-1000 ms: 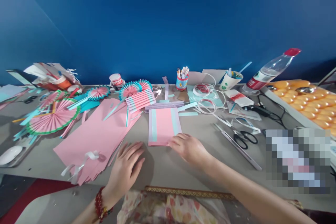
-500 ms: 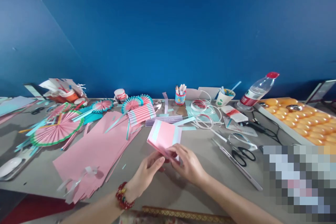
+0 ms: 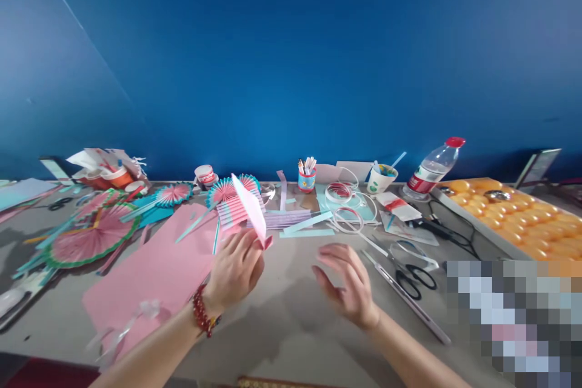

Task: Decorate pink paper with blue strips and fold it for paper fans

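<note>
Held up on edge in my left hand (image 3: 234, 267) is a folded pink paper (image 3: 253, 209), seen nearly side-on, with my fingers closed at its lower end. My right hand (image 3: 348, 285) hangs above the grey table (image 3: 291, 327), fingers curved and apart, holding nothing. Under and left of my left hand lies a stack of pink paper sheets (image 3: 150, 273). Just behind the held paper sit a pleated pink and blue paper (image 3: 230, 213) and a pleated purple paper (image 3: 286, 219). Scissors with black handles (image 3: 414, 282) and a pale utility knife (image 3: 409, 300) lie right of my right hand.
Finished-looking paper fans (image 3: 93, 239) lie at the left. Along the back stand a pen cup (image 3: 307, 179), a paper cup (image 3: 381, 180) and a plastic bottle (image 3: 431, 170). White ribbon coils (image 3: 348, 218) lie before them. An orange bumpy tray (image 3: 518, 212) sits far right.
My right hand has let go of the folded paper and moved right. My left hand has shifted left and tipped the paper from facing me to nearly edge-on. The view has tilted up slightly.
</note>
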### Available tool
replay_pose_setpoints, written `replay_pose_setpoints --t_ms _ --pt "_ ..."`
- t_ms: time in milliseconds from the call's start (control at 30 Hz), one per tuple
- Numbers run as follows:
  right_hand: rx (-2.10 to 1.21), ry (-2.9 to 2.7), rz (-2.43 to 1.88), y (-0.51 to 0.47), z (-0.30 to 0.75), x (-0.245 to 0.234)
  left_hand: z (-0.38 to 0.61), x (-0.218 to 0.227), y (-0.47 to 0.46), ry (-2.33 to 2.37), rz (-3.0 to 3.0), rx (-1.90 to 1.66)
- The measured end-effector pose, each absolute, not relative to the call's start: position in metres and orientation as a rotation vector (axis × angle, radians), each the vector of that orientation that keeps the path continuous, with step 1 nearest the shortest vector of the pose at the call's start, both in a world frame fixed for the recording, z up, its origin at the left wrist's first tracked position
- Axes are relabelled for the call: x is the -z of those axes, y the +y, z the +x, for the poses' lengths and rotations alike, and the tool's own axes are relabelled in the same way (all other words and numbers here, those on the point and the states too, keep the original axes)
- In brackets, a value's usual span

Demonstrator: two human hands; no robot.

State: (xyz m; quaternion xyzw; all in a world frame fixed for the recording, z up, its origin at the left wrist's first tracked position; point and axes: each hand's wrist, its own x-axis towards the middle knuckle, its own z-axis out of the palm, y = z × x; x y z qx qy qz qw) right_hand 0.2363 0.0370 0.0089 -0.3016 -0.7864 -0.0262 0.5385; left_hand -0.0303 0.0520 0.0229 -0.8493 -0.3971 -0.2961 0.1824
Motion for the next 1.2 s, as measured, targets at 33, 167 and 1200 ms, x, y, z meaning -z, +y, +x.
replay_pose_setpoints --t_ms 33,167,1200 --pt "0.131 -1.9 -0.686 0.035 0.239 -0.01 -0.028 -0.024 0.055 -1.117 -2.43 0.781" --pt "0.281 -2.231 -0.618 0.025 0.24 -0.012 -0.012 -0.014 0.057 -1.018 -2.609 0.476" --pt "0.2 -2.637 -0.928 0.019 0.248 0.036 -0.013 0.023 0.029 -0.868 -2.852 0.112"
